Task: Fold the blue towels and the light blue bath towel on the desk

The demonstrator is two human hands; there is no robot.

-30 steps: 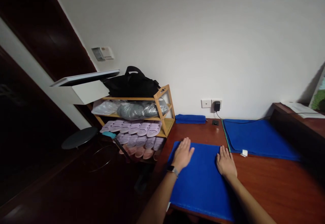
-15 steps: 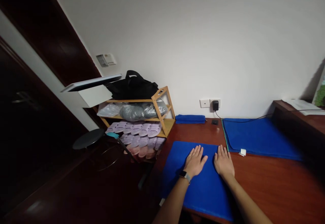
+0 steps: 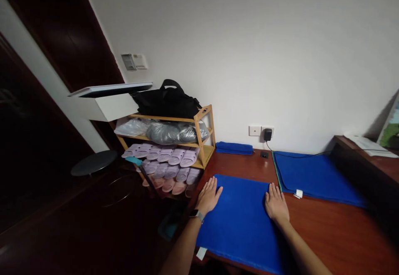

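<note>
A blue towel (image 3: 241,221) lies flat on the red-brown table (image 3: 327,229) in front of me. My left hand (image 3: 208,196), a watch on its wrist, rests flat with fingers stretched out on the towel's left edge. My right hand (image 3: 276,204) lies flat with fingers spread on the towel's right edge. Neither hand holds anything. A second blue towel (image 3: 314,177) is spread to the right, a white tag at its near edge. A folded blue towel (image 3: 234,147) lies at the back by the wall.
A wooden rack (image 3: 199,142) with several lilac slippers, wrapped bundles and a black bag stands left of the table. A charger (image 3: 267,134) is plugged into the wall socket. A round black stool (image 3: 93,163) and a dark raised shelf (image 3: 364,154) flank the area.
My left hand slid from the towel's middle out to its left edge. My right hand stayed at the right edge. The view shifted slightly.
</note>
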